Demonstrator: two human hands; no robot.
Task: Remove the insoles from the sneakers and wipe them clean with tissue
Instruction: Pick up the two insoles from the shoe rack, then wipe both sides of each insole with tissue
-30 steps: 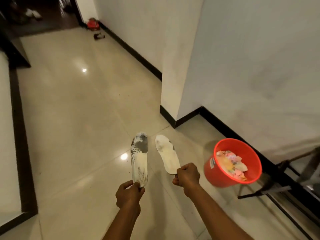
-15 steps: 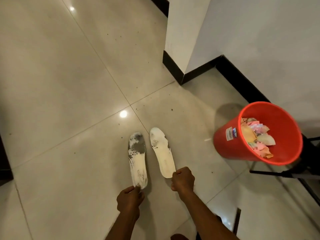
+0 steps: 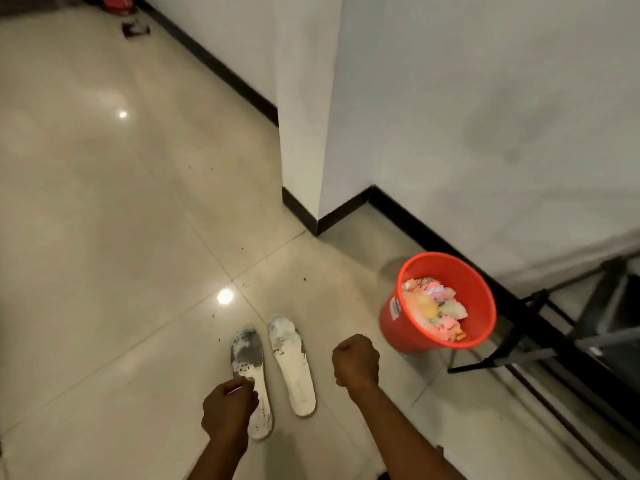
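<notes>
Lying soiled-side-up on floor, likely staged for wiping: left insole, right insole; right hand fisted, empty; left hand curled, cannot tell if gripping insole.

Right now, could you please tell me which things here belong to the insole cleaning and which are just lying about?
Job in hand:
- greyer insole, on the floor
- whiter insole, beside it
- left hand, right hand

Lying about:
- bucket of scraps, perhaps for used tissue
- black stand
- red thing by the far wall
</notes>
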